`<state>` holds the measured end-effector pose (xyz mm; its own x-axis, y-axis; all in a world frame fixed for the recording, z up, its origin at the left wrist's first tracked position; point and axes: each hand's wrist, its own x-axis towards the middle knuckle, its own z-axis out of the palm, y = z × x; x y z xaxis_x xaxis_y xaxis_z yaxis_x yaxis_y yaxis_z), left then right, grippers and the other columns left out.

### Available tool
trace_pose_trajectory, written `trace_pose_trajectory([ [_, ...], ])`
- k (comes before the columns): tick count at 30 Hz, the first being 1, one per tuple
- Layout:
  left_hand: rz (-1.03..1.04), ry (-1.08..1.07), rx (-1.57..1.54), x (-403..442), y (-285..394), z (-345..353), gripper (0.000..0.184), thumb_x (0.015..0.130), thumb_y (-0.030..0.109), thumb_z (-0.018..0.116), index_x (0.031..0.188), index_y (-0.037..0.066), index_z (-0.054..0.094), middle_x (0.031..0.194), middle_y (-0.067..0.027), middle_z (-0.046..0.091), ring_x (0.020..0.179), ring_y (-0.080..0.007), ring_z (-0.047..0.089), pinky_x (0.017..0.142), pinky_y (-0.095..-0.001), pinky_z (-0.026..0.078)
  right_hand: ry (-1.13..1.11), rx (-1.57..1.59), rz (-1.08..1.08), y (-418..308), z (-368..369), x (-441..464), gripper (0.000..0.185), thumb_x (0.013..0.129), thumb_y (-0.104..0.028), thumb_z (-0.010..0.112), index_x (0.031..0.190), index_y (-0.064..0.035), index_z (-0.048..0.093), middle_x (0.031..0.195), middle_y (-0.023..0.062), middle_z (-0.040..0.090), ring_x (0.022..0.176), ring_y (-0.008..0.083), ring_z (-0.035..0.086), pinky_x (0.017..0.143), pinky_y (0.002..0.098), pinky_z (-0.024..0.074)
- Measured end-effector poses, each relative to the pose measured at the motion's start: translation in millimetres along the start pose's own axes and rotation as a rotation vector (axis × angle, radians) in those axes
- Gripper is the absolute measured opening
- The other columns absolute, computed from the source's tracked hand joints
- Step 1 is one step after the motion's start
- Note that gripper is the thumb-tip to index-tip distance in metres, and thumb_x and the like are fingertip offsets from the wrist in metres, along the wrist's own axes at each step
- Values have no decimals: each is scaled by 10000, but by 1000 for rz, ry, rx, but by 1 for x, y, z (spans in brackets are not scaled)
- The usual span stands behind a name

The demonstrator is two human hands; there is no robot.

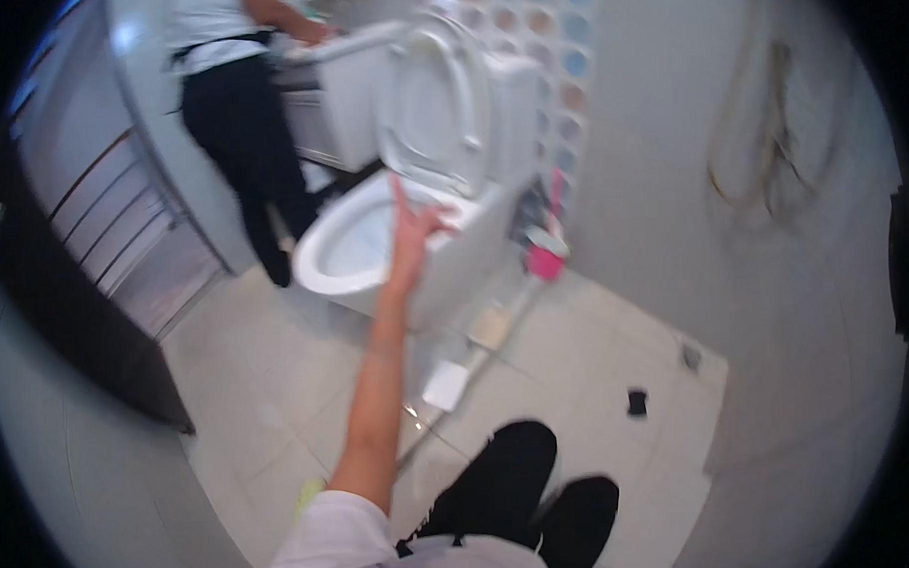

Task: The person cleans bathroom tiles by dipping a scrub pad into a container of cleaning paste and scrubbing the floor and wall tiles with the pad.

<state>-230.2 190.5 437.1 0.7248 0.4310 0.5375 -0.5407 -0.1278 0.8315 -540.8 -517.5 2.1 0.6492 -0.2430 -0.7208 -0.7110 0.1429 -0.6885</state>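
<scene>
My left hand [415, 233] is stretched out in front of the white toilet [443, 249], its fingers spread and nothing in it. One finger points up toward the raised seat and lid [433, 104]. The hand overlaps the bowl's near rim in the picture; whether it touches the toilet I cannot tell. My right hand does not show.
Another person [238, 111] stands at a counter at the upper left. A pink brush holder [546, 261] is beside the toilet. On the floor lie a white item [445, 385], a yellowish item [491, 326] and a black object [636, 403]. A hose [775, 143] hangs right.
</scene>
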Motion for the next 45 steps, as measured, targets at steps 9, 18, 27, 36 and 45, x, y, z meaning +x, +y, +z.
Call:
trace_pose_trajectory([
  [9,-764,-448,190,-110,-157,36,380,952,213,488,1287,35,511,1039,-96,665,802,-147,623,747,-281,496,411,494,79,-80,35,-2,252,890,-205,526,1090,-59,572,894,70,630,721,189,602,603,292,477],
  [18,-942,-453,402,-249,-355,134,393,809,76,524,1194,39,597,1144,-133,626,1042,-248,585,950,-339,433,354,-25,-333,-161,129,78,268,860,-138,581,1106,-37,611,921,66,658,839,156,615,712,282,482],
  [27,-410,-630,1049,-214,-472,295,609,770,165,585,1348,73,416,1412,-192,315,1353,-389,232,1047,-653,161,276,-1168,-878,-292,299,276,632,877,-384,558,1405,-98,361,1488,183,255,1321,409,289,1031,580,264],
  [36,-390,-629,1324,-196,-531,363,668,840,267,457,1457,99,266,1532,-133,176,1421,-342,122,1098,-614,62,356,-1344,-795,-405,273,417,633,889,-385,539,1445,-177,319,1529,84,229,1358,390,253,1069,583,229],
  [45,-429,-640,1365,-190,-529,369,712,792,228,446,1464,93,254,1545,-138,156,1434,-335,99,1109,-598,32,178,-1400,-762,-409,269,393,695,869,-534,522,1398,-104,388,1517,136,237,1353,458,209,1072,622,164],
])
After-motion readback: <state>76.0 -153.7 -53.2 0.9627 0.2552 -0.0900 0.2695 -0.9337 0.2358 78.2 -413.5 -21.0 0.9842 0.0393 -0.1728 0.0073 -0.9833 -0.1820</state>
